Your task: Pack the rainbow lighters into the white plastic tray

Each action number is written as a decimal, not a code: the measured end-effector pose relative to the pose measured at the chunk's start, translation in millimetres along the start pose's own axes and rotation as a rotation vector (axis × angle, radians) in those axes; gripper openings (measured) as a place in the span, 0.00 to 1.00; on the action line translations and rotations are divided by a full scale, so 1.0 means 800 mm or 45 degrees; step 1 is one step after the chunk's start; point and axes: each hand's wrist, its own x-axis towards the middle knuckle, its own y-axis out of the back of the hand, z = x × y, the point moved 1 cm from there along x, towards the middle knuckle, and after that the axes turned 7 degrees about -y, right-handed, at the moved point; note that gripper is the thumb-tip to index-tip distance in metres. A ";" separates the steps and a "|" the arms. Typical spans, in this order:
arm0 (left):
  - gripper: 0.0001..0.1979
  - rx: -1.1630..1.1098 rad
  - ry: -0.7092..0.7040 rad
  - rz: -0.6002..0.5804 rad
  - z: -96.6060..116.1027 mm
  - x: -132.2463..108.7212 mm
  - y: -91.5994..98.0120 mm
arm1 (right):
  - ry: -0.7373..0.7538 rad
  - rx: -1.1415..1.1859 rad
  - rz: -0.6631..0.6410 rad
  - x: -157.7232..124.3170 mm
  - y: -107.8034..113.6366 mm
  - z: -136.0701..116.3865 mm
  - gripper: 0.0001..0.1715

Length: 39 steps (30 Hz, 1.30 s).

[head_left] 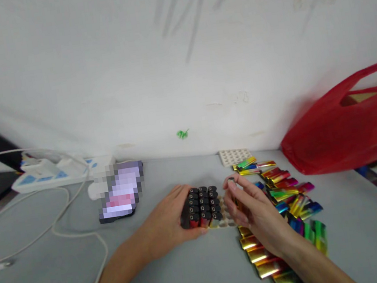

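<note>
My left hand is wrapped round the left end of a pale tray with round holes, its fingers against the lighters standing there. Several upright lighters with black tops fill rows at that end; holes show at the right end. Just right of the tray, my right hand is closed on one lighter, whose top pokes out above the fingers while its body is mostly hidden. Under and beyond that hand lie many loose shiny lighter bodies in gold, red, green and blue.
Another holed tray lies against the wall. A red bag stands at the right. At the left are a phone, a white power strip and a loose white cable that crosses my left forearm.
</note>
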 end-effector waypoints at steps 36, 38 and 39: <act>0.30 0.011 0.007 -0.013 -0.004 -0.001 -0.002 | -0.203 0.383 -0.180 0.003 0.008 -0.004 0.33; 0.30 0.010 0.002 -0.010 -0.005 0.000 -0.002 | -0.185 0.355 -0.158 0.003 0.008 -0.003 0.32; 0.30 0.013 0.005 -0.012 -0.005 0.000 -0.003 | -0.171 0.337 -0.143 0.003 0.008 -0.003 0.32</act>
